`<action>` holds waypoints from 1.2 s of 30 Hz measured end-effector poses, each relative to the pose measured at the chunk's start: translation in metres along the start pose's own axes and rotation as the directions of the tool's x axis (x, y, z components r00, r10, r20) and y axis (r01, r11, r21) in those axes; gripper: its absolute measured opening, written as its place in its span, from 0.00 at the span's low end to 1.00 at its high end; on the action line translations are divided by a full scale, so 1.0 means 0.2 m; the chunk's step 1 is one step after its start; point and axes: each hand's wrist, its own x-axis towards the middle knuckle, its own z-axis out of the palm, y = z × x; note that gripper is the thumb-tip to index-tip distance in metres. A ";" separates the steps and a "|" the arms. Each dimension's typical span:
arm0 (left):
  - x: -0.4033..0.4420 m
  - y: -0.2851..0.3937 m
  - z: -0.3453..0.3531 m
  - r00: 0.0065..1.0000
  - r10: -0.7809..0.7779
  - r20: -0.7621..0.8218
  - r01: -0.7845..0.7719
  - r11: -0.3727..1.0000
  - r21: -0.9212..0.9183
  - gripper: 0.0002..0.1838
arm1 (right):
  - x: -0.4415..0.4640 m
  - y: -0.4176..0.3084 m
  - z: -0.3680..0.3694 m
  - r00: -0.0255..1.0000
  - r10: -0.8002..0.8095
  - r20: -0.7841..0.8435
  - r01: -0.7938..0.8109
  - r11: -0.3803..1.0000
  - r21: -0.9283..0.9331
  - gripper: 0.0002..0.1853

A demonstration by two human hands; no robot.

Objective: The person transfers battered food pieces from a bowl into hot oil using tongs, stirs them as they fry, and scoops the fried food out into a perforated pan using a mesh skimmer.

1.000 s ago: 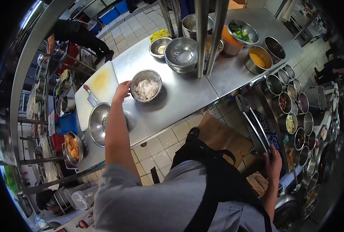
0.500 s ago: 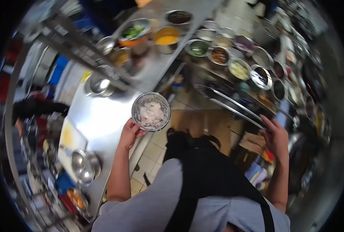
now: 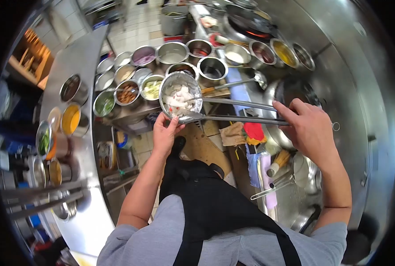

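Observation:
My left hand point(image 3: 165, 136) grips the rim of a small metal bowl point(image 3: 195, 87), thumb on top. Inside lies a pale, wet mass of coated pieces point(image 3: 178, 98) with a few reddish bits; its exact kind is unclear. In my right hand point(image 3: 307, 131) is a pair of long metal tongs point(image 3: 246, 118), held near the bend. Their arms stand apart and the tips reach into the bowl, at the pale pieces. Below and beyond my right hand, a dark wok point(image 3: 295, 88) is partly hidden by the fingers.
Several metal pots of ingredients crowd the counter ahead, among them brown pieces point(image 3: 127, 94) and pale chopped pieces point(image 3: 152, 89). A ladle point(image 3: 260, 80) lies across the stove side. Flame shows under a far wok point(image 3: 249, 21). A steel table point(image 3: 84, 221) stands left; a bamboo brush point(image 3: 279, 160) lies right.
The view has swung right, from the steel table toward the stove. The tongs, formerly apart from the bowl, now have their tips in it. Both hands keep their holds.

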 end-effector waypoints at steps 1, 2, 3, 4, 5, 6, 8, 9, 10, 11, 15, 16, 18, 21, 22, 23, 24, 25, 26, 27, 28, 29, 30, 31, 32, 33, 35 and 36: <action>0.05 -0.02 0.05 0.997 0.023 0.070 -0.025 0.999 0.026 0.05 | -0.02 0.01 0.01 0.998 0.058 0.030 -0.059 0.998 0.017 0.28; 0.09 -0.03 0.10 0.994 -0.001 0.105 -0.001 1.000 0.025 0.05 | -0.02 0.02 0.00 0.994 0.096 0.049 -0.096 0.995 0.008 0.28; 0.13 -0.04 0.16 0.990 0.018 0.139 -0.022 0.999 0.025 0.05 | -0.03 0.02 0.00 0.987 0.151 0.060 -0.151 0.988 0.001 0.28; 0.17 -0.05 0.21 0.984 0.037 0.173 -0.041 0.999 0.025 0.06 | -0.04 0.03 0.00 0.976 0.206 0.071 -0.206 0.978 -0.005 0.27; 0.21 -0.05 0.26 0.975 0.046 0.216 -0.058 0.997 0.053 0.06 | -0.04 0.03 0.00 0.966 0.246 0.073 -0.247 0.969 -0.006 0.27; 0.25 -0.05 0.30 0.967 0.025 0.253 -0.041 0.998 0.056 0.06 | -0.05 0.04 0.00 0.954 0.286 0.084 -0.286 0.958 -0.014 0.27; 0.33 -0.05 0.36 0.945 0.006 0.326 -0.032 0.997 0.075 0.07 | -0.06 0.04 0.00 0.929 0.358 0.096 -0.357 0.934 -0.027 0.26; 0.36 -0.05 0.38 0.933 -0.022 0.360 -0.014 0.995 0.097 0.07 | -0.05 0.03 -0.03 0.905 0.410 0.110 -0.408 0.912 -0.041 0.24; 0.41 -0.06 0.40 0.922 -0.039 0.385 0.000 0.995 0.101 0.07 | -0.06 0.03 -0.05 0.892 0.437 0.119 -0.434 0.900 -0.047 0.24; 0.46 -0.09 0.41 0.910 -0.081 0.406 0.050 0.995 0.086 0.07 | -0.07 0.03 -0.06 0.867 0.486 0.110 -0.484 0.874 -0.050 0.23; 0.62 -0.10 0.49 0.861 -0.154 0.484 0.125 0.988 0.092 0.07 | -0.08 0.00 -0.14 0.761 0.639 0.116 -0.636 0.769 -0.063 0.20; 0.64 -0.10 0.52 0.849 -0.161 0.503 0.128 0.987 0.100 0.07 | -0.09 -0.01 -0.16 0.727 0.675 0.124 -0.675 0.736 -0.047 0.20; 0.67 -0.10 0.59 0.829 -0.172 0.531 0.144 0.985 0.095 0.05 | -0.11 -0.02 -0.20 0.685 0.717 0.129 -0.718 0.694 -0.047 0.22; 0.70 -0.10 0.71 0.781 -0.292 0.552 0.288 0.953 0.096 0.04 | -0.17 -0.03 -0.25 0.515 0.847 0.132 -0.856 0.515 0.036 0.24; 0.71 -0.11 0.75 0.763 -0.293 0.577 0.290 0.952 0.101 0.04 | -0.19 -0.03 -0.26 0.492 0.862 0.121 -0.870 0.493 0.026 0.24; 0.71 -0.11 0.80 0.734 -0.357 0.578 0.380 0.921 0.087 0.04 | -0.22 -0.02 -0.28 0.470 0.875 0.118 -0.883 0.468 0.040 0.24; 0.72 -0.12 0.85 0.699 -0.418 0.580 0.465 0.882 0.075 0.04 | -0.25 -0.02 -0.29 0.448 0.887 0.114 -0.894 0.445 0.055 0.24; 0.73 -0.17 0.89 0.686 -0.430 0.587 0.491 0.869 0.063 0.04 | -0.28 -0.01 -0.30 0.412 0.906 0.101 -0.911 0.406 0.071 0.24; 0.73 -0.20 0.93 0.673 -0.424 0.606 0.489 0.870 0.066 0.04 | -0.31 0.00 -0.31 0.397 0.914 0.085 -0.918 0.392 0.064 0.24; 0.73 -0.22 0.96 0.650 -0.466 0.601 0.523 0.847 0.091 0.05 | -0.34 0.01 -0.32 0.376 0.925 0.059 -0.924 0.370 0.093 0.24; 0.72 -0.24 1.00 0.625 -0.505 0.595 0.555 0.824 0.116 0.05 | -0.38 0.02 -0.34 0.355 0.934 0.032 -0.929 0.348 0.123 0.24; 0.71 -0.27 1.03 0.615 -0.525 0.588 0.569 0.812 0.131 0.07 | -0.41 0.04 -0.34 0.345 0.938 0.011 -0.932 0.341 0.120 0.24; 0.71 -0.31 1.05 0.609 -0.514 0.604 0.560 0.818 0.132 0.07 | -0.44 0.06 -0.35 0.317 0.948 -0.006 -0.940 0.315 0.133 0.23; 0.70 -0.35 1.06 0.601 -0.538 0.591 0.571 0.806 0.153 0.07 | -0.48 0.09 -0.34 0.290 0.957 -0.020 -0.946 0.290 0.149 0.23; 0.70 -0.39 1.07 0.593 -0.562 0.576 0.582 0.794 0.175 0.08 | -0.51 0.12 -0.33 0.280 0.959 -0.036 -0.948 0.282 0.150 0.23; 0.69 -0.41 1.07 0.594 -0.563 0.575 0.576 0.796 0.184 0.07 | -0.55 0.17 -0.31 0.274 0.961 -0.048 -0.950 0.278 0.142 0.23; 0.66 -0.42 1.04 0.592 -0.573 0.567 0.580 0.791 0.194 0.07 | -0.62 0.28 -0.26 0.234 0.972 -0.024 -0.963 0.235 0.130 0.23; 0.66 -0.42 1.01 0.599 -0.583 0.549 0.589 0.785 0.191 0.06 | -0.66 0.34 -0.22 0.219 0.975 -0.032 -0.965 0.222 0.137 0.23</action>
